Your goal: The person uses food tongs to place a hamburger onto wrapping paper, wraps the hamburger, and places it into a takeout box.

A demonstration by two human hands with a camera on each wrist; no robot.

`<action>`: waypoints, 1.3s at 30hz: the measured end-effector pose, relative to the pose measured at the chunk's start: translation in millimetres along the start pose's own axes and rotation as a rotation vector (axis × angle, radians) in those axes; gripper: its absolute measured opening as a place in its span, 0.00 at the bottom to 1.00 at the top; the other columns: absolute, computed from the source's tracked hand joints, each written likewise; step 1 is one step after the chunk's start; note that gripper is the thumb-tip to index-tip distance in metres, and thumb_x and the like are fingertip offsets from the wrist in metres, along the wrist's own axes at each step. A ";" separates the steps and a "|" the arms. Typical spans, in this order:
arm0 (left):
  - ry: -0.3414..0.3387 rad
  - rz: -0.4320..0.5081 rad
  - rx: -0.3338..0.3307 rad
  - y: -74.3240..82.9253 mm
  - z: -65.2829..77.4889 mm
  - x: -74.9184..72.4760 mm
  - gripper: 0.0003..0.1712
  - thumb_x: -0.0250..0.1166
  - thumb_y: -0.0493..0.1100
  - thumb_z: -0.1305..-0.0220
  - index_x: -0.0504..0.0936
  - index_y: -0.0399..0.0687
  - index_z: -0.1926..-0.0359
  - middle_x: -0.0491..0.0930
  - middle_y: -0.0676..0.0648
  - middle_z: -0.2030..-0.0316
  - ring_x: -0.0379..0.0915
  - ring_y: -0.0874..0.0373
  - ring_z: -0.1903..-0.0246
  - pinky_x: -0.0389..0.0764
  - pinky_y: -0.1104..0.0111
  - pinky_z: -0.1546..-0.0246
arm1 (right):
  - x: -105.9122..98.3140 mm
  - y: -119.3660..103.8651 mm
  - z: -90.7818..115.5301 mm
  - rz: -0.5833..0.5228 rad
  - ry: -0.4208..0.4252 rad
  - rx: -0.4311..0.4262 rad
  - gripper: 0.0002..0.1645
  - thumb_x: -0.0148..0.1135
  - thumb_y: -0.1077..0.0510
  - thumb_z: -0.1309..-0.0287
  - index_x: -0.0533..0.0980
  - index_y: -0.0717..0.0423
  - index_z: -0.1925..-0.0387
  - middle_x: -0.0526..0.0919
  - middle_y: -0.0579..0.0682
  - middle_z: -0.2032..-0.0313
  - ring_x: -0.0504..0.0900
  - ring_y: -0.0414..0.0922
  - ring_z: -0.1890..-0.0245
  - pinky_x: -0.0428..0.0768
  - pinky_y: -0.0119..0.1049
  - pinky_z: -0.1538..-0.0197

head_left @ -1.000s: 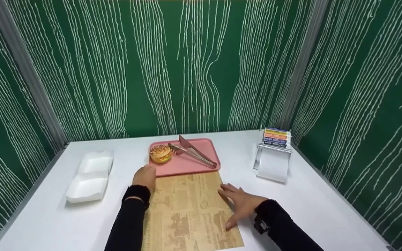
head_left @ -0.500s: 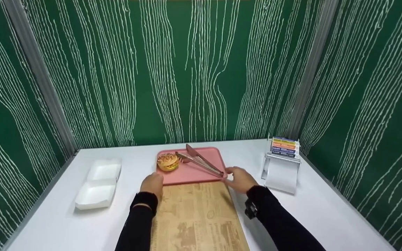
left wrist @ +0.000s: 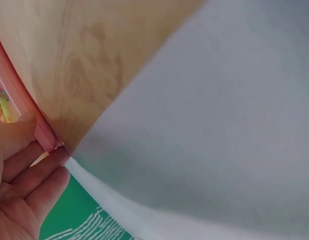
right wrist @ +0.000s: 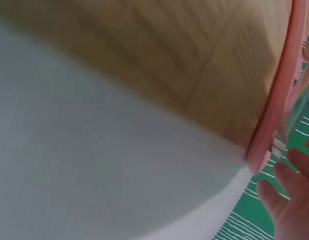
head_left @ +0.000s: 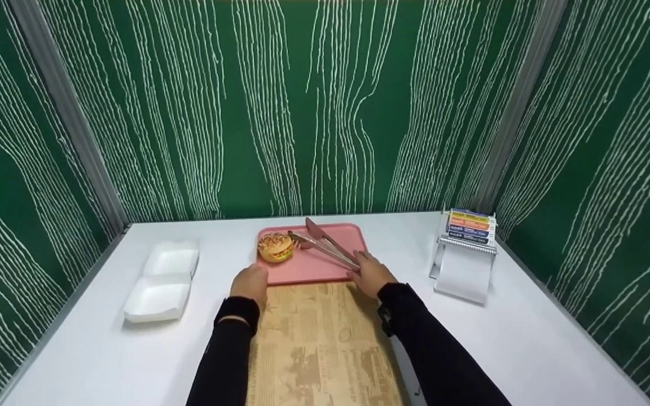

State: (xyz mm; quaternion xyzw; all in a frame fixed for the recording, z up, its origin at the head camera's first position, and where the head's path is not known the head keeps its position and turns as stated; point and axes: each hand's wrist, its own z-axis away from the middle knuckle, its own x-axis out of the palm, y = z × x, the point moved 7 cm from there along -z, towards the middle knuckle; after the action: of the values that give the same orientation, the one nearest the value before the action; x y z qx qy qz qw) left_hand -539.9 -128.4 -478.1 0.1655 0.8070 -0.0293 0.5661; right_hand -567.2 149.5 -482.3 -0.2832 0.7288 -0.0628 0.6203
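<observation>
My left hand (head_left: pixel 250 285) grips the front left corner of a pink tray (head_left: pixel 302 277), thumb on the rim and fingers beneath, as the left wrist view shows. A seeded burger (head_left: pixel 275 247) sits on the tray's left side. Metal tongs (head_left: pixel 330 248) with a brownish, fork-like tip lie slanting across it. At the front right corner, my right hand (head_left: pixel 371 274) overlaps the handle end of the tongs. Its fingertips (right wrist: pixel 267 192) are spread and slightly bent close beside the tray corner in the right wrist view. Brown printed paper (head_left: pixel 319 344) lies in front of the tray.
An open white clamshell box (head_left: pixel 158 299) stands on the left of the white table (head_left: pixel 99 349). At the right, a metal stand (head_left: pixel 466 256) holds coloured labels over a hanging white sheet. Green walls with white lines (head_left: pixel 246 113) enclose the back and sides.
My right hand has left the paper's right edge for the tray's front right corner, then shifted inward over the end of the tongs. The left hand stays at the tray's left corner.
</observation>
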 end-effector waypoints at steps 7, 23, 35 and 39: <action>0.012 -0.004 0.000 0.1 0.4 -2.9 0.11 0.76 0.23 0.54 0.83 0.37 0.72 0.84 0.37 0.67 0.84 0.40 0.65 0.86 0.52 0.59 | 1.6 -2.4 -12.2 0.048 0.097 0.099 0.37 0.69 0.59 0.32 0.67 0.68 0.27 0.78 0.68 0.36 0.78 0.62 0.36 0.77 0.62 0.37; 0.030 -0.005 -0.002 -1.2 -3.6 -3.3 0.10 0.73 0.22 0.53 0.83 0.36 0.73 0.84 0.36 0.69 0.84 0.40 0.67 0.86 0.51 0.61 | 15.9 -29.7 -36.0 0.308 0.264 0.015 0.27 0.71 0.63 0.38 0.76 0.65 0.38 0.87 0.63 0.59 0.88 0.62 0.58 0.84 0.64 0.57; 0.025 0.014 0.011 5.3 -4.0 -8.4 0.11 0.72 0.20 0.53 0.83 0.35 0.73 0.84 0.35 0.68 0.84 0.40 0.66 0.86 0.51 0.59 | 9.7 -23.5 -38.8 0.243 0.204 0.035 0.24 0.63 0.73 0.37 0.75 0.74 0.40 0.81 0.72 0.55 0.85 0.64 0.57 0.87 0.54 0.55; 0.027 -0.003 -0.002 7.4 -0.2 -12.6 0.10 0.72 0.20 0.52 0.83 0.35 0.73 0.84 0.35 0.67 0.84 0.40 0.65 0.87 0.51 0.59 | 6.5 -20.9 -35.3 0.211 0.103 0.116 0.24 0.65 0.67 0.33 0.74 0.72 0.38 0.81 0.72 0.52 0.84 0.66 0.53 0.85 0.58 0.49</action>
State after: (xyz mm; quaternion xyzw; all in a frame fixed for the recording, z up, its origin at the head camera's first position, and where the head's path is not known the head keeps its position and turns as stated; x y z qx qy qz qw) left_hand -534.1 -124.3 -465.3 0.1642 0.8150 -0.0271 0.5551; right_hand -593.8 119.8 -470.8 -0.1648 0.7807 -0.0537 0.6004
